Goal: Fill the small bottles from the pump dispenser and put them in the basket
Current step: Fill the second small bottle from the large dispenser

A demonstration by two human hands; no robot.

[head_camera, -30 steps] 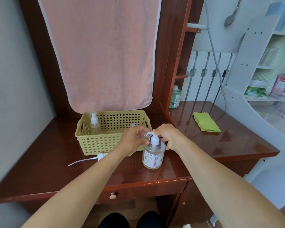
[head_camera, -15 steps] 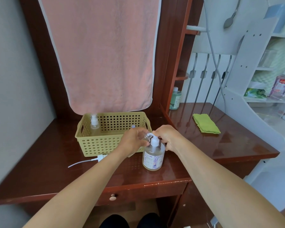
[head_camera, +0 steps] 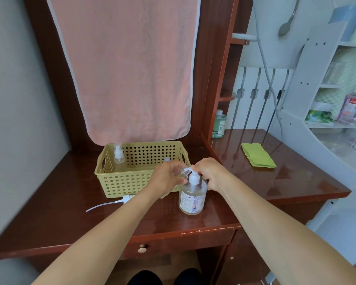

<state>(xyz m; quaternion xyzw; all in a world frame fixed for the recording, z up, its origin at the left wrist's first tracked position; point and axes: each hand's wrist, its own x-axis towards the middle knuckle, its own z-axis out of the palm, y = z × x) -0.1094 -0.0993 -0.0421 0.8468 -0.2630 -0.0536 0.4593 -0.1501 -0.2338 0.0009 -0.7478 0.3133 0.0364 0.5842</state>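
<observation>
So, centre of the frame: the left hand (head_camera: 169,178) has its grip wrapped round a small clear bottle (head_camera: 183,172), tipped so the open mouth sits right at the nozzle of the pump dispenser (head_camera: 192,195), where the liquid comes out. Meanwhile the right hand (head_camera: 209,173) curls its grip over the pump head, looks set for pressing. The dispenser stands on the counter (head_camera: 49,212) just in front of the yellow basket (head_camera: 111,173), so drop-off is short. One capped bottle (head_camera: 118,155) already stands inside at the left end; a loose spray cap (head_camera: 123,199) lies beside the basket, probably this bottle's.
</observation>
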